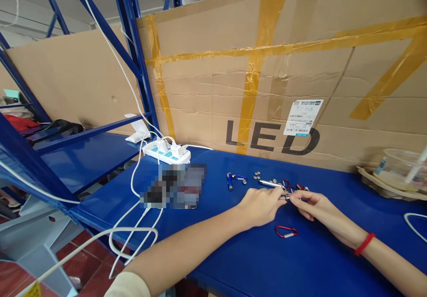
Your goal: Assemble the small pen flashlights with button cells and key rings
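My left hand (259, 204) and my right hand (312, 202) meet over the blue table (253, 261), both pinched on a small silver keychain flashlight (287, 195) held between their fingertips. Just behind them lie another silver flashlight (271, 183), a red carabiner clip (286, 183) and several small round button batteries (256, 175). A blue keychain flashlight (230, 181) with a blue clip lies to the left of these. A loose red carabiner (286, 231) rests on the table in front of my hands. A red band circles my right wrist.
A white power strip (167, 153) with plugged chargers and white cables (133, 234) sits at the table's left. A blurred-out object (173, 192) lies beside it. A taped cardboard wall (287, 74) marked LED backs the table. A clear plastic cup on a paper tray (396, 172) stands at right.
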Tool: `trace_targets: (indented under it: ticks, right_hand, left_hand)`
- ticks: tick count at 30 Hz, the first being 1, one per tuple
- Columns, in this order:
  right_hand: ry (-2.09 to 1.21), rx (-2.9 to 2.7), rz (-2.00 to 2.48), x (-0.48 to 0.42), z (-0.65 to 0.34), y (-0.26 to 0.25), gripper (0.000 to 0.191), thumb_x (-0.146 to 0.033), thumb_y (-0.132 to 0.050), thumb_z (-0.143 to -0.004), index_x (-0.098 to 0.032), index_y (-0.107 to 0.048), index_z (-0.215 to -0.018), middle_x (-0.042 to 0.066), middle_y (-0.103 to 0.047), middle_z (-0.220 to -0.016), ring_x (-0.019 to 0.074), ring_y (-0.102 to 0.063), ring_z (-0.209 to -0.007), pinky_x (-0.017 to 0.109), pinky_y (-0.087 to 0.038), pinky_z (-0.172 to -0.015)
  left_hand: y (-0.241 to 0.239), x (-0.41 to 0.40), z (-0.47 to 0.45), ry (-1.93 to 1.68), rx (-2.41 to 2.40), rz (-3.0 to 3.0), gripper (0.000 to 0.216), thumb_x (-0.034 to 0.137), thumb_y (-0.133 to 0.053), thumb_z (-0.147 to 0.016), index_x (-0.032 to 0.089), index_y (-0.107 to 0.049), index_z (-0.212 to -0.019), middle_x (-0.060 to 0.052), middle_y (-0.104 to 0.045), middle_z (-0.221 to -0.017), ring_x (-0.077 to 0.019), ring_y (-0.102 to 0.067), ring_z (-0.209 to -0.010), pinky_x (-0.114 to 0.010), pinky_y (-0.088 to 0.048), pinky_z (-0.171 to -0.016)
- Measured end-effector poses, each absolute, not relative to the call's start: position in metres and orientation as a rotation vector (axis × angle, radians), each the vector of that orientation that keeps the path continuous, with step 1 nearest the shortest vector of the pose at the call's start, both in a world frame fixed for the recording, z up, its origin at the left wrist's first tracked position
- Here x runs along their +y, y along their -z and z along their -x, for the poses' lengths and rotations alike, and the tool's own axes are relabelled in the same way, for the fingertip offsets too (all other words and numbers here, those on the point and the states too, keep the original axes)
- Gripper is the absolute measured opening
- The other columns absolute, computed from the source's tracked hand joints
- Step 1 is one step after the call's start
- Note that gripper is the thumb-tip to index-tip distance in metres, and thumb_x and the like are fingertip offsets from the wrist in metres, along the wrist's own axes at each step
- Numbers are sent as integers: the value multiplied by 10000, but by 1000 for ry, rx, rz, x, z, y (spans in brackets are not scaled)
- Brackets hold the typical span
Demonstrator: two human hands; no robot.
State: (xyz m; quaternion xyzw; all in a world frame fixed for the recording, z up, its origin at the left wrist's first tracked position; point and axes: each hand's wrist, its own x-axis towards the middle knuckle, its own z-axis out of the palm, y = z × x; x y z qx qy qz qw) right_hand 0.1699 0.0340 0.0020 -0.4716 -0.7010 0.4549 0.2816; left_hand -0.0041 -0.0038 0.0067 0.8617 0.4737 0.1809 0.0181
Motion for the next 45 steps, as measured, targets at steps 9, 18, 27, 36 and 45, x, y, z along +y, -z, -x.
trace_targets:
  ticks: [9,18,27,36,45]
  right_hand:
    - [-1212,-1853,1304,32,-167,-6,503,-657,-554,-568,-159,-573,-628,-46,-342,-415,71,-276,-409,223,-240,-407]
    - [-1192,-1864,1279,37,-171,2,457,-619,-564,-601,-163,-575,-617,-44,-347,-431,71,-282,-411,219,-245,-398]
    - [-1193,-1786,1248,32,-166,-3,435,-592,-579,-608,-162,-528,-563,-53,-346,-430,61,-283,-412,213,-243,-414]
    - [-1214,-1766,1257,29,-165,-7,404,-548,-587,-626,-150,-616,-692,-49,-373,-425,66,-301,-415,215,-242,-416]
    - [-1202,-1766,1238,28,-165,-8,482,-538,-558,-657,-121,-635,-885,-54,-370,-414,68,-295,-416,224,-244,-430]
  left_hand:
    - [-3,-1,4,-566,1515,-2680,215,315,-281,-896,185,-378,-1037,-50,-623,-907,-215,-598,-837,-300,-466,-642]
    - [-3,0,3,-560,1504,-2675,213,315,-279,-898,188,-381,-1034,-47,-619,-908,-211,-592,-850,-296,-466,-644]
    - [-7,-1,5,-586,1494,-2667,213,309,-280,-899,194,-387,-1043,-38,-620,-946,-208,-592,-871,-273,-465,-629]
    - [-4,1,4,-612,1553,-2632,224,307,-273,-900,198,-397,-1051,-38,-621,-970,-206,-591,-882,-284,-469,-648]
    - [-5,-1,3,-715,1489,-2603,294,278,-300,-899,265,-327,-1191,-10,-568,-1111,-178,-559,-971,-283,-463,-753]
